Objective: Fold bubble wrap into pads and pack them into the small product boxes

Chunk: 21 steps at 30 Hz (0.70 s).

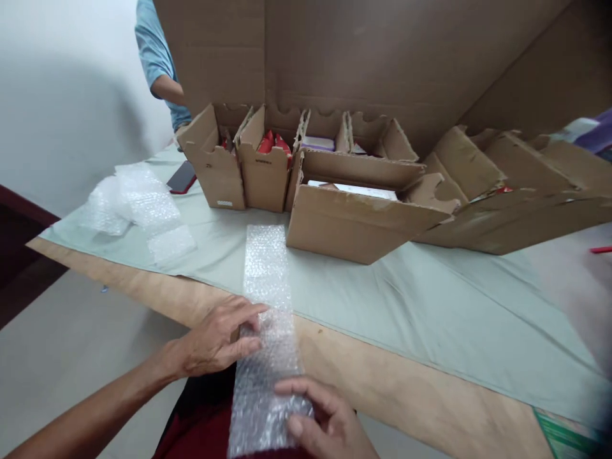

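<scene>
A long strip of clear bubble wrap (268,274) lies across the table edge, its far end on the green cloth and its near end over my lap. My left hand (222,338) touches the strip's left side, with index finger and thumb stretched apart on top. At the near right edge, my right hand (329,417) holds the strip with bent fingers, the thumb over the plastic; its lower fingers are hidden. More bubble wrap pieces (148,197) lie in a loose pile at the left of the table.
Cardboard bins (265,178) with red packets and other items line the back, with a wider box (358,226) in front. More bins (516,217) stand right. A phone (182,177) lies on the cloth (421,306). Behind a tall cardboard panel (363,57) is another person's blue sleeve (155,48).
</scene>
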Available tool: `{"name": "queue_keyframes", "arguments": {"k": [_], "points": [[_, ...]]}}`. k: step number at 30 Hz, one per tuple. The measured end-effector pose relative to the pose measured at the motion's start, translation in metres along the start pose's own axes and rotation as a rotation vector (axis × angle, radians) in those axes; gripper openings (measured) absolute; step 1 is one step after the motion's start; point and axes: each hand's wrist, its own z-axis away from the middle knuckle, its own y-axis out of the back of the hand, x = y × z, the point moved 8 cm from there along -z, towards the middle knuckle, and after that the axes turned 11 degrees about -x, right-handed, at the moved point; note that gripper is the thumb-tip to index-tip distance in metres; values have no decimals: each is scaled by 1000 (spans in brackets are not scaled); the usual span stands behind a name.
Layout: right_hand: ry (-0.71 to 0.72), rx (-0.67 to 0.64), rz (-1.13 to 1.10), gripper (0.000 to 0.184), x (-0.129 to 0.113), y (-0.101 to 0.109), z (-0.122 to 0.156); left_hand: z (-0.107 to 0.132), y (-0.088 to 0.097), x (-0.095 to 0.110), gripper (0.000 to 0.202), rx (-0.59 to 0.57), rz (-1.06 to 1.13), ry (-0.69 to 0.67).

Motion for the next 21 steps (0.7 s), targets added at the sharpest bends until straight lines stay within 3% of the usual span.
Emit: {"name": "queue_keyframes", "arguments": {"k": [2,5,7,10,12,15,18,21], "points": [[96,-50,-126,45,-36,11,-23,14,-6,-10,60,38,192,27],[204,-7,-234,45,-75,34,-71,20,-10,-21,68,126,335,74],[163,45,-296,46,-79,44,-103,22,-8,-26,68,233,270,136],[38,125,-348,58,-66,52,-133,26,0,-24,65,435,34,192],[3,143,-334,78,-59,54,-141,26,1,-18,55,505,-114,160],[25,120,-289,98,-58,54,-141,21,-2,-12,38,503,-261,114],[70,108,-200,95,-62,56,-133,18,-1,-12,28,477,-339,159],[193,135,145,71,-73,59,-115,15,1,-12,24,429,-375,190]]}}
